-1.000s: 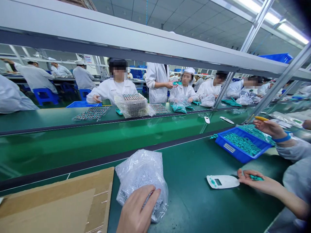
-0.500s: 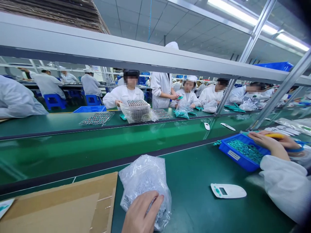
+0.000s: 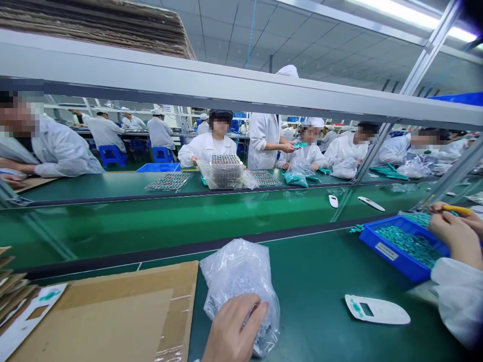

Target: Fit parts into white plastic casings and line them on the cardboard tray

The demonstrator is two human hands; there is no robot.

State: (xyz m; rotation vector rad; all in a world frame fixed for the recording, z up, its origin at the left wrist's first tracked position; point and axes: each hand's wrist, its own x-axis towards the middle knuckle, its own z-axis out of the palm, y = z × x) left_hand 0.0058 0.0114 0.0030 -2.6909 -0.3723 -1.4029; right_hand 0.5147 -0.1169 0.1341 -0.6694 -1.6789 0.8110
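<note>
Head view has swung left, bringing in more of the cardboard sheet (image 3: pixel 113 317) on the green bench (image 3: pixel 313 301). Next along, the left hand (image 3: pixel 234 329) lies on a clear plastic bag (image 3: pixel 241 266), its fingers curled over the bag; whether they grip, I cannot tell. The right hand is out of view. Further right, a white digital scale (image 3: pixel 377 310) sits alone, a co-worker's 2 hands (image 3: pixel 453 231) having moved from it to above a blue tray (image 3: pixel 388 256) of teal parts (image 3: pixel 409 245).
</note>
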